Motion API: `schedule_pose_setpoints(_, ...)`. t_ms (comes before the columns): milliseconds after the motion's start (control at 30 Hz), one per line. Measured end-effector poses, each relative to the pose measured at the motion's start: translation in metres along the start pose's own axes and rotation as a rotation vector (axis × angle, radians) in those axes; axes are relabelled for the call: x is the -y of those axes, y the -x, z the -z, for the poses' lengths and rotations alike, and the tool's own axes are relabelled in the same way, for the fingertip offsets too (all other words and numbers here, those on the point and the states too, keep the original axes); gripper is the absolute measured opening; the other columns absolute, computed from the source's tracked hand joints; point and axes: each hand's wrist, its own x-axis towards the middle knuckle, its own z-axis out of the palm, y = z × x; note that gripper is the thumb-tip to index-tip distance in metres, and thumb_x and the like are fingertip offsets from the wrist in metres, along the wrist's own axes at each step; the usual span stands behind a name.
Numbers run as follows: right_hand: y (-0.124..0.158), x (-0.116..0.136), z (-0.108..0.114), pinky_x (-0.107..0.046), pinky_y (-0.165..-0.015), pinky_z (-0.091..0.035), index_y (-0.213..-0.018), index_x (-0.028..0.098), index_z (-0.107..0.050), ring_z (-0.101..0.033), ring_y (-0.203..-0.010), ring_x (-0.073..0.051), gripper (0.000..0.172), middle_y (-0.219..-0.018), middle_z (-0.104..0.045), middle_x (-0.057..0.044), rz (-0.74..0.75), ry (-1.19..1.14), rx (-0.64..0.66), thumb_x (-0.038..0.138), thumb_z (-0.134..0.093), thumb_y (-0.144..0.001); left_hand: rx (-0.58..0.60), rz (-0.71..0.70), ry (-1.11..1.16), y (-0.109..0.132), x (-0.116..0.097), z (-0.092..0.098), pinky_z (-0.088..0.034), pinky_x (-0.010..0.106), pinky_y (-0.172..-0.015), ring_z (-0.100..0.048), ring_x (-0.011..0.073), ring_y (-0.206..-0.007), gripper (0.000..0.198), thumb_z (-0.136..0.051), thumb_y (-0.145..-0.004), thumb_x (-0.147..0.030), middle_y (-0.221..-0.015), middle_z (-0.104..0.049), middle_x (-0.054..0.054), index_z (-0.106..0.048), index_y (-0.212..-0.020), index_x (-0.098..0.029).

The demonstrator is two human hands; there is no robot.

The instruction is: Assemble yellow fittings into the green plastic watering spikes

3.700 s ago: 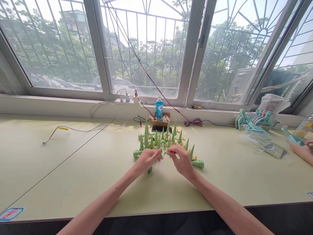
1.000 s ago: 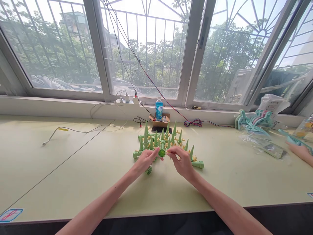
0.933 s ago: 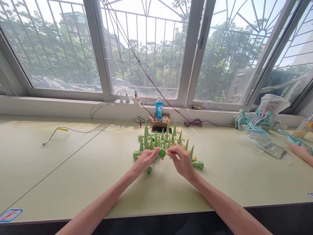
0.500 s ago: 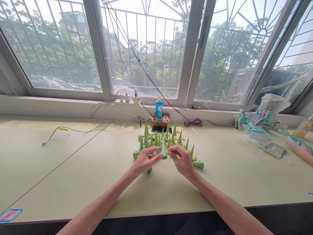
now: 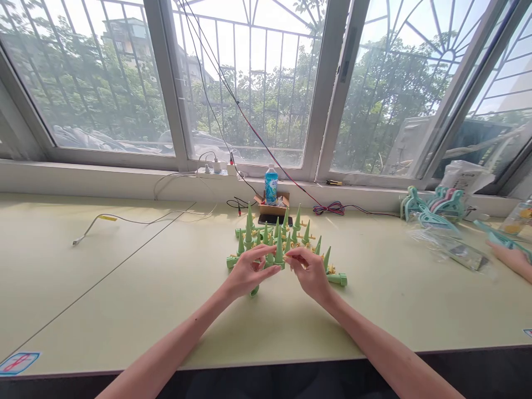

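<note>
A green plastic cone-shaped watering spike (image 5: pixel 279 249) is held point up between my hands, over the front of a cluster of similar spikes. My left hand (image 5: pixel 250 269) has its index finger at the spike's left side and its thumb across the lower end. On the other side, my right hand (image 5: pixel 308 270) pinches at a small yellowish part beside the spike, mostly hidden by the fingertips. Behind them, several green spikes (image 5: pixel 248 230) with yellow valves stand or lie close together on the table. A green spike (image 5: pixel 341 279) lies on its side by my right wrist.
A blue bottle (image 5: pixel 271 187) stands at a small cardboard box (image 5: pixel 266 209), with a dark phone (image 5: pixel 275 219) before it. Coiled cables (image 5: pixel 328 208) lie behind. At right are hangers (image 5: pixel 436 208), plastic bags and another person's hand (image 5: pixel 509 256). A white cable (image 5: pixel 89 228) lies left.
The held spike has tipped slightly, so its open lower end no longer shows. My left thumb has shifted right across its base. My right hand stays nearly still.
</note>
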Motion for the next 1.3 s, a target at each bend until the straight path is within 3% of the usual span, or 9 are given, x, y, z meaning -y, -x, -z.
schedule_pose_setpoints(500, 0.0, -0.004, -0.001, -0.027, -0.057, -0.052, -0.084, 0.019, -0.066, -0.06, -0.06, -0.015, 0.012, -0.074, -0.067, -0.003, -0.005, 0.004, 0.008, 0.029, -0.06, -0.088, -0.015, -0.11, -0.121, -0.001, 0.002, -0.002, -0.038, 0.021, -0.048, -0.036, 0.0076, -0.057, 0.039, -0.066, -0.084, -0.032, -0.102, -0.058, 0.004, -0.065, -0.123, -0.027)
schedule_pose_setpoints(833, -0.001, -0.004, -0.003, -0.026, -0.051, -0.048, -0.083, 0.019, -0.064, -0.056, -0.053, -0.013, 0.016, -0.066, -0.062, 0.0, -0.116, -0.123, 0.024, 0.035, -0.063, -0.085, -0.036, -0.271, -0.323, -0.001, 0.008, -0.001, -0.036, 0.022, -0.054, -0.03, 0.007, -0.055, 0.03, -0.058, -0.092, -0.028, -0.104, -0.059, 0.004, -0.064, -0.12, -0.03)
schedule_pose_setpoints(1000, -0.002, -0.004, -0.003, -0.025, -0.049, -0.046, -0.083, 0.019, -0.063, -0.053, -0.052, -0.012, 0.02, -0.066, -0.058, 0.0, -0.145, -0.183, 0.042, 0.038, -0.064, -0.085, -0.05, -0.226, -0.302, -0.001, 0.011, -0.003, -0.04, 0.021, -0.052, -0.039, 0.0085, -0.06, 0.029, -0.059, -0.09, -0.027, -0.105, -0.059, 0.005, -0.06, -0.12, -0.025)
schedule_pose_setpoints(1300, -0.003, -0.006, -0.003, -0.025, -0.05, -0.045, -0.085, 0.019, -0.058, -0.052, -0.053, -0.011, 0.025, -0.069, -0.058, 0.0, -0.195, -0.197, 0.156, 0.043, -0.057, -0.091, -0.055, -0.201, -0.266, -0.001, 0.01, -0.003, -0.04, 0.019, -0.047, -0.039, 0.0074, -0.058, 0.026, -0.058, -0.089, -0.023, -0.102, -0.055, 0.004, -0.059, -0.115, -0.023)
